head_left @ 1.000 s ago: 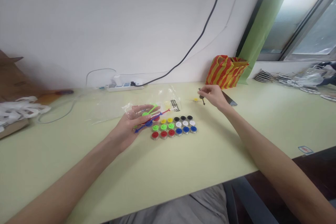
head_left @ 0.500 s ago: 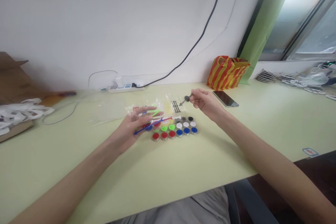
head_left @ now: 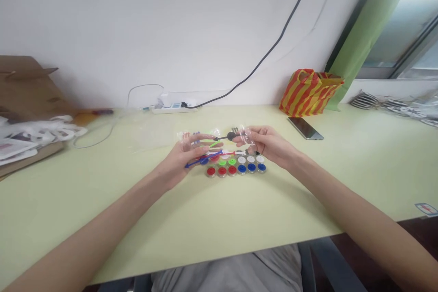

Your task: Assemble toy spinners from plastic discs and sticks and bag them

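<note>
Where the black arrow [head_left: 231, 136] hangs beside the coloured ones: the step in hand looks like gathering arrows of different colours into one bunch, with black as the one being added.
Next move: it seems to call for the left hand [head_left: 191, 155] to loosen just enough to admit the black shaft without spilling the rest, and for the right hand [head_left: 265, 141] to let go only once that shaft is pinned.
Left grip: curled, thumb and fingers pinching the blue arrow [head_left: 203, 159], with the green arrow [head_left: 215, 143] among the fingers and the red arrow [head_left: 231, 153] and white arrow [head_left: 241, 152] fanned out towards the right.
Right grip: fingertips closed, apparently on the tail of the black arrow (crinkled clear plastic [head_left: 245, 133] covers that spot, so I cannot tell whether it is held as well).
Black arrow: between the two hands, roughly level, its tip at the left fingertips; whether it touches them is unclear.
Discs below: red discs [head_left: 222, 171] and blue discs [head_left: 251, 168] make the near row on the table [head_left: 171, 223], with green discs [head_left: 232, 161] and white discs [head_left: 251, 159] behind; the farther ones are partly hidden.
</note>
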Available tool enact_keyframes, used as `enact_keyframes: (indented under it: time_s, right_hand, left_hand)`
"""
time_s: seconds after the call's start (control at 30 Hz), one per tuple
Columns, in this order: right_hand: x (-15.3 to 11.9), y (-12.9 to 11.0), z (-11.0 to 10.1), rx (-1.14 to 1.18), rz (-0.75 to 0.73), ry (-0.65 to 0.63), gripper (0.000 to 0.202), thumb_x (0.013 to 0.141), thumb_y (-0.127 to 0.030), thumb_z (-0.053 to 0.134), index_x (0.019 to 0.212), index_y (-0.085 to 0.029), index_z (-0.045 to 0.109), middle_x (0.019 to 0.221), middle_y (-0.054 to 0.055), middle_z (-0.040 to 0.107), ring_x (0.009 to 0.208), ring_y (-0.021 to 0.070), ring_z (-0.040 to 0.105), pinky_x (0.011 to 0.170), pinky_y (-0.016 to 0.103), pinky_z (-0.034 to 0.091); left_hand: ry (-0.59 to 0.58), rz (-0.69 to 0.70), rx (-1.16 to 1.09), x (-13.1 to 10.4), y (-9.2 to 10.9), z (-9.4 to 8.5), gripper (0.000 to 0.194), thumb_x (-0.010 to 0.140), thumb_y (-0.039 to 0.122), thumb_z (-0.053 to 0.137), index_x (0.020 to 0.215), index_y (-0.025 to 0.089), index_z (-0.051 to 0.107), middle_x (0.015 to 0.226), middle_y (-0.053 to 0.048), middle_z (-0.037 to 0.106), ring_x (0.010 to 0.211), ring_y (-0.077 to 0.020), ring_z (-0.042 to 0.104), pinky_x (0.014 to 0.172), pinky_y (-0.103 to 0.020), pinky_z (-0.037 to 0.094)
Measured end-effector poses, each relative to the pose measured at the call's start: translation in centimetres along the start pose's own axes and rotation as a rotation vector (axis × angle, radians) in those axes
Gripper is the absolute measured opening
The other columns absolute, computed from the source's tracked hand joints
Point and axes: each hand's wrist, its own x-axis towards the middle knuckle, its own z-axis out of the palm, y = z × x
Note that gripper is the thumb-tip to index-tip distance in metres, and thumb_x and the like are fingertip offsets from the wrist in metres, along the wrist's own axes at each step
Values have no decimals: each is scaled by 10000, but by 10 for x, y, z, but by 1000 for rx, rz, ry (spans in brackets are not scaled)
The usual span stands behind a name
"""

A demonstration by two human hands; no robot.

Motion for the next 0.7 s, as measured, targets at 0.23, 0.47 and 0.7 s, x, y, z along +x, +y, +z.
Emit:
enact_keyframes:
  time_s: [0.23,0.47,0.7]
  right_hand:
    - [-2,1,-1,-53,16,-116,301,831,-405,830,1010,-207,693,1051,122,787,972,244,760,579,226,571]
    - [-6,1,11,-128,-19,-131,336,804,-440,847,843,-199,617,903,95,799,770,201,754,544,230,527]
    - [-4,4,9,-110,-56,-20,342,741,-437,890,779,-155,700,778,87,780,603,143,673,476,216,470]
  left_hand:
    - [-54,-21,1,1,-2,3,424,800,351,865,1190,250,735,1202,-108,777,1110,-294,747,997,-380,574]
    - [-100,15,96,4,-7,-1,478,811,385,855,1238,214,724,1173,-129,784,1084,-298,751,932,-355,582]
    - [-117,33,77,3,-5,1,420,796,352,868,1184,228,765,1223,-123,767,1130,-319,735,986,-388,572]
